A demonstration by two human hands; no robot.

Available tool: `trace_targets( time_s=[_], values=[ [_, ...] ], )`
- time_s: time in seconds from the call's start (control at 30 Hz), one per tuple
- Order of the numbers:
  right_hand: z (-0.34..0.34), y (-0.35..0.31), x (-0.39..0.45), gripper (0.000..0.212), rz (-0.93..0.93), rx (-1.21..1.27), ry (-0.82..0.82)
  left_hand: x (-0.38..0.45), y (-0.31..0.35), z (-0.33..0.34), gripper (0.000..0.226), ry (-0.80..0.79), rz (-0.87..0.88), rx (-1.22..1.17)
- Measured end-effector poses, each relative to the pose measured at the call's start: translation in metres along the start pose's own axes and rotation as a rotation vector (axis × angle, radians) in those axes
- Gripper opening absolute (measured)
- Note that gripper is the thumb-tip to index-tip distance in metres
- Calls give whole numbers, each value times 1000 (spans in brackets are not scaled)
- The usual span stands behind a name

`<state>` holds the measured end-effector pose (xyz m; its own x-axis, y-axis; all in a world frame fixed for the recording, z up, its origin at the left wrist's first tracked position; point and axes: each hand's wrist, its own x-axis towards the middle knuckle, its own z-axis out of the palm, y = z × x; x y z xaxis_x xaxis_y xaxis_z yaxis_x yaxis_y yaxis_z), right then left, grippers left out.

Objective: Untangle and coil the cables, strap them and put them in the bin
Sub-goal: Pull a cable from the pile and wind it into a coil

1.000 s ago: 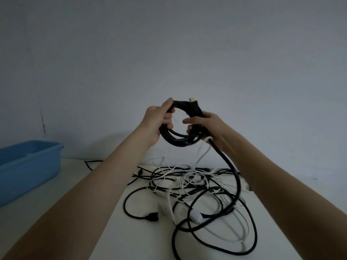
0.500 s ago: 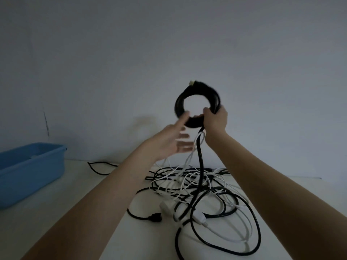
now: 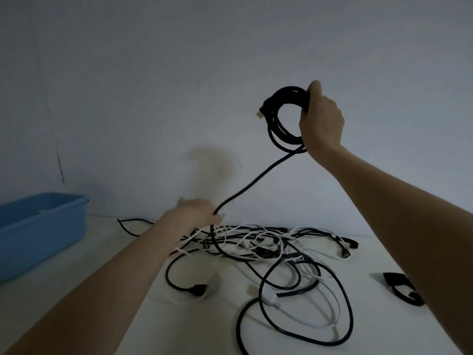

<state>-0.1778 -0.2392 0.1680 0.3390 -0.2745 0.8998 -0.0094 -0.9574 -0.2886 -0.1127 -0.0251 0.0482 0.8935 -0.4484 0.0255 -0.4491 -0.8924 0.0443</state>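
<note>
Against the plain grey wall I see my right hand (image 3: 321, 121) gripping the half-wound black coil (image 3: 284, 116) high, while my left hand (image 3: 197, 212) pinches its trailing strand above the tangled cables (image 3: 268, 248), so I judge more slack must come free.

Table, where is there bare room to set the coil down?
Bare table lies between the blue bin and the cable tangle. Another free patch lies between the tangle and the black straps. The middle is crowded.

Right hand (image 3: 321, 121) raised the black coil (image 3: 284, 116) higher, left hand (image 3: 197, 212) dropped to its trailing cable.
</note>
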Motion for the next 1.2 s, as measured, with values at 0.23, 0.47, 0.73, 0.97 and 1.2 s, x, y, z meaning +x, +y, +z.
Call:
trace_targets(
  time_s=[0.23,0.47,0.73,0.97,1.2],
  values=[
    [-11,13,12,30,-112,-145,-63,20,-3,-25,44,408,-175,39],
    [-25,19,24,24,-102,-100,-42,22,25,-137,28,1129,-68,-526],
    [-18,39,1,19,-7,-160,-179,39,32,-75,34,345,-26,36],
    [-17,30,-12,19,-275,-282,-312,16,68,-84,79,136,284,-705],
    [-10,10,-35,33,-481,-88,-589,-3,89,-77,61,164,408,-851]
  ],
)
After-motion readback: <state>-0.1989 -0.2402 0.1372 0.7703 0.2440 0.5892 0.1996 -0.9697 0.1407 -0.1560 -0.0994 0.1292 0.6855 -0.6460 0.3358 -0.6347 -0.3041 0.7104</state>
